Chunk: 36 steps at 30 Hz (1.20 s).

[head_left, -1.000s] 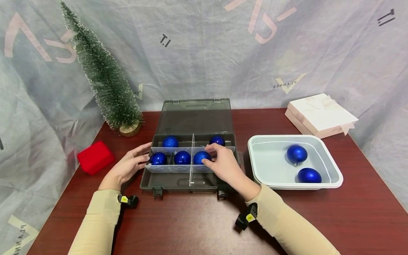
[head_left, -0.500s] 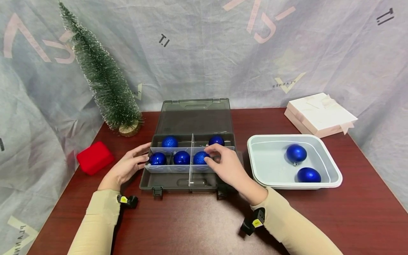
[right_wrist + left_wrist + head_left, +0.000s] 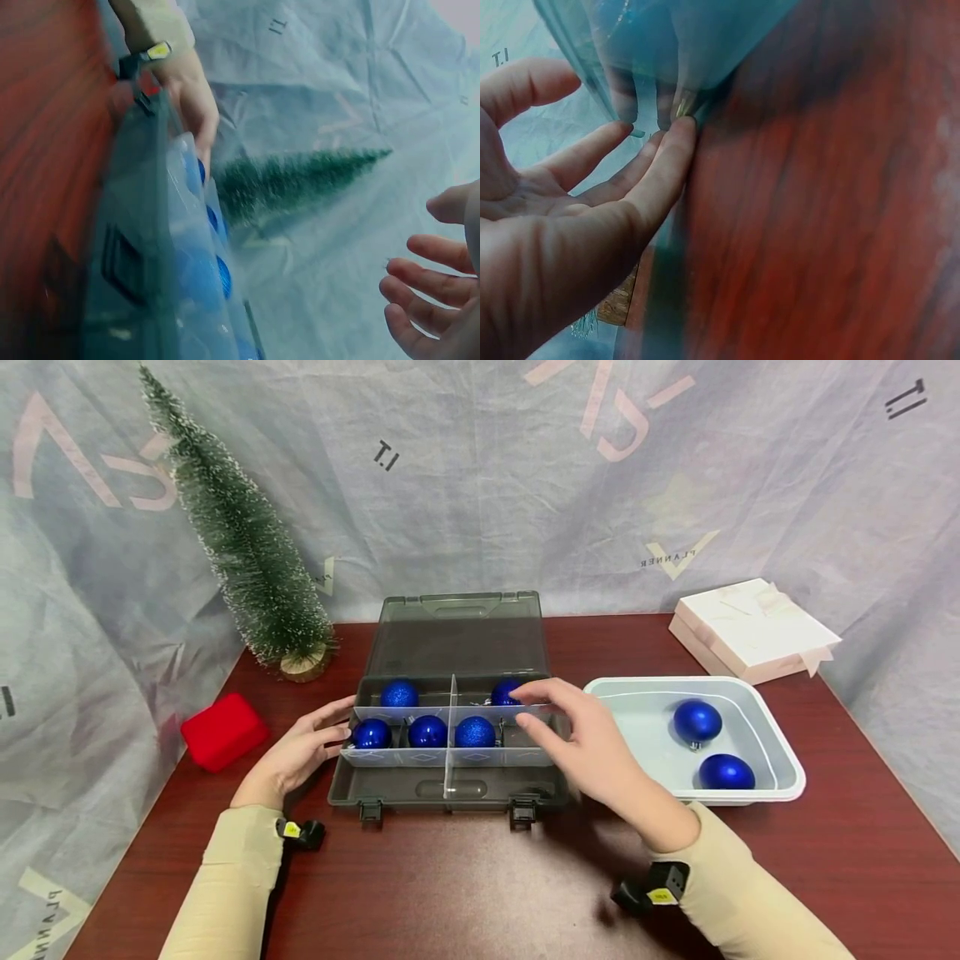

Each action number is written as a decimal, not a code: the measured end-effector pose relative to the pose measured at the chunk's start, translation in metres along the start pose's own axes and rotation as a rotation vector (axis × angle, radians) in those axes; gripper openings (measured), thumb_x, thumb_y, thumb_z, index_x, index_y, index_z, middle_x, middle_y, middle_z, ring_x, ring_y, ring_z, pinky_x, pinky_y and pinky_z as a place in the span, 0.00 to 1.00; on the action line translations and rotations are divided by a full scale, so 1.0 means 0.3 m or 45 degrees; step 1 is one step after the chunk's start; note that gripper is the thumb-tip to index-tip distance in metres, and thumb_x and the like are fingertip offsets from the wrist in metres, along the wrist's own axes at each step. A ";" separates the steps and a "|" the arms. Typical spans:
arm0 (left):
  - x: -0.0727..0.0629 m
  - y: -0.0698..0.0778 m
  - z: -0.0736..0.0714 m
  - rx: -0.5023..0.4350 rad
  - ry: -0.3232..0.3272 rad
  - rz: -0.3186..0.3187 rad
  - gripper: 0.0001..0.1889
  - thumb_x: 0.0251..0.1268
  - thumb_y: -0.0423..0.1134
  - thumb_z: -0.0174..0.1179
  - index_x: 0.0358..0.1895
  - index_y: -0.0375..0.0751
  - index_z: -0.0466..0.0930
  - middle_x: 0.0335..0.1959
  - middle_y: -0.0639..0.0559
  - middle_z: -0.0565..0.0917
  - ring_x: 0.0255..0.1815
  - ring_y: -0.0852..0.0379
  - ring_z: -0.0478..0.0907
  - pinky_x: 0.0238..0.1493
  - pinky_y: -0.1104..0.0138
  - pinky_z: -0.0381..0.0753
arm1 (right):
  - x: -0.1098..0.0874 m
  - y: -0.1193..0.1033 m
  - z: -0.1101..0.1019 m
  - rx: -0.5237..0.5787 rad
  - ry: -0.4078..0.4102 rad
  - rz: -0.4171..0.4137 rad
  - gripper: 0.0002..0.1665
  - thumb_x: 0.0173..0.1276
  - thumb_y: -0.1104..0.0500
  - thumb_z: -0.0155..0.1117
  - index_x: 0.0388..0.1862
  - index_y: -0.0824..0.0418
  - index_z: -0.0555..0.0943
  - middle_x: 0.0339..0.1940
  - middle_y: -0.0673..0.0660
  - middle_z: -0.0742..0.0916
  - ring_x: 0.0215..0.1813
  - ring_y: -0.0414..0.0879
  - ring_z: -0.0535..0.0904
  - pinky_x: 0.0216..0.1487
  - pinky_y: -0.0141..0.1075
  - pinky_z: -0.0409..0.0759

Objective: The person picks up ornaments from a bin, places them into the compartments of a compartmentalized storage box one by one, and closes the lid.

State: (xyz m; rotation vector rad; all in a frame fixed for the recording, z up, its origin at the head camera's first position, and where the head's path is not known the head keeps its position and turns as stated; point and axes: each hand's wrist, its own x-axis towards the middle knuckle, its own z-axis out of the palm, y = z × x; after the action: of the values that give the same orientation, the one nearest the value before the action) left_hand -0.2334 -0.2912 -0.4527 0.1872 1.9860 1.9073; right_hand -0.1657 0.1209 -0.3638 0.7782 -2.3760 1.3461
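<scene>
A smoky, see-through divider box [image 3: 405,789] stands with its lid raised. Blue Christmas balls sit in it: a glittery one [image 3: 399,693] and a shiny one [image 3: 506,692] in the back row, two shiny ones [image 3: 427,732] at middle left, and another glittery ball [image 3: 475,732] at middle right. My left hand [image 3: 296,752] touches the box's left side with extended fingertips, seen against the clear wall [image 3: 705,45] in the left wrist view. Over the box's right side hovers my right hand [image 3: 588,739], fingers spread and holding nothing; its fingertip overlaps the back-right ball in the head view.
Right of the box, a white plastic tub [image 3: 789,777] contains two matte blue balls [image 3: 697,721]. Behind it lies a pale gift box [image 3: 753,627] with a ribbon. A frosted miniature tree [image 3: 247,543] and a red box [image 3: 223,732] stand on the left. Printed cloth hangs behind.
My right hand has let go of the glittery ball at middle right and drawn away to the right, its fingers spreading. The left hand has stayed at the box's side.
</scene>
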 end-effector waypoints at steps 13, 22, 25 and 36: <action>0.000 0.001 -0.001 0.001 -0.004 0.002 0.33 0.77 0.30 0.50 0.81 0.34 0.52 0.75 0.40 0.59 0.62 0.57 0.68 0.55 0.64 0.75 | -0.087 0.105 -0.231 -0.332 0.126 0.034 0.20 0.66 0.65 0.72 0.56 0.57 0.85 0.48 0.49 0.88 0.51 0.46 0.82 0.52 0.31 0.74; -0.003 0.002 -0.008 -0.003 -0.003 -0.002 0.33 0.77 0.30 0.51 0.81 0.34 0.52 0.74 0.42 0.62 0.62 0.57 0.69 0.54 0.64 0.76 | -0.147 0.233 -0.367 -0.564 0.057 0.125 0.25 0.62 0.64 0.76 0.58 0.62 0.82 0.51 0.62 0.86 0.53 0.58 0.81 0.52 0.43 0.74; 0.000 -0.002 -0.004 -0.012 -0.003 0.005 0.33 0.77 0.29 0.50 0.81 0.34 0.52 0.72 0.44 0.63 0.61 0.57 0.70 0.54 0.64 0.76 | -0.166 0.272 -0.416 -0.628 0.012 0.193 0.25 0.61 0.63 0.76 0.58 0.64 0.81 0.51 0.65 0.86 0.52 0.62 0.82 0.52 0.54 0.75; 0.001 0.001 0.006 -0.013 0.002 0.003 0.33 0.76 0.28 0.49 0.81 0.33 0.51 0.74 0.41 0.60 0.61 0.57 0.69 0.54 0.65 0.76 | -0.211 0.369 -0.498 -0.531 -0.127 0.518 0.27 0.66 0.58 0.75 0.61 0.65 0.80 0.58 0.70 0.83 0.57 0.72 0.79 0.56 0.65 0.71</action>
State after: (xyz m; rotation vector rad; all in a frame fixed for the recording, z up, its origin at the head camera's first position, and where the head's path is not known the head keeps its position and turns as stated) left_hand -0.2332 -0.2895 -0.4526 0.1851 1.9773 1.9196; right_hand -0.1807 0.3143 -0.3954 0.2585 -2.8654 0.8904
